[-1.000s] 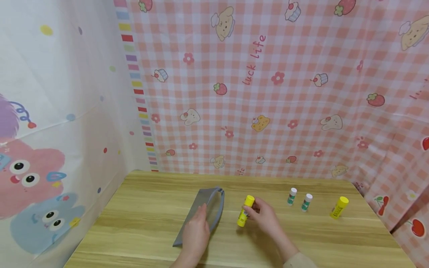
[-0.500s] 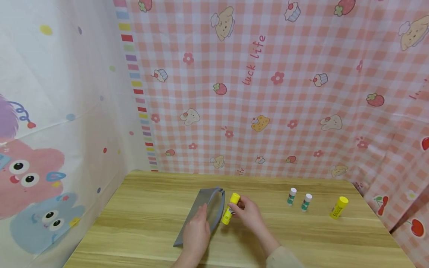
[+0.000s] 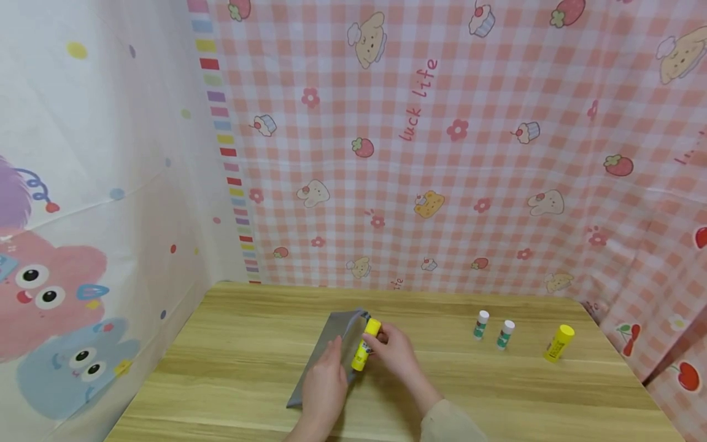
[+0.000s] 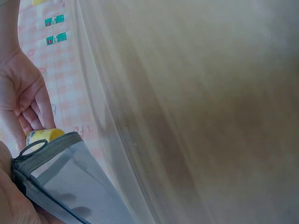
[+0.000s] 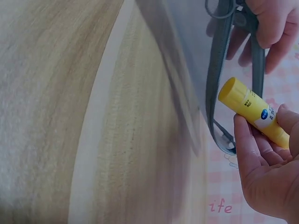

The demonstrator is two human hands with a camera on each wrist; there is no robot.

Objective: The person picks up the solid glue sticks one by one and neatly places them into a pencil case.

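Yellow tube (image 3: 366, 345) nearer; pouch (image 3: 334, 327) part-hidden

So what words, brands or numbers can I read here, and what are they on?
"luck life": on the pink cloth.
"ife": lower on the cloth.
Cloth's right edge: lettering incomplete, unreadable.
Held yellow stick: print too small to read.
Other yellow stick: too blurred.
Two white-capped sticks: too small.
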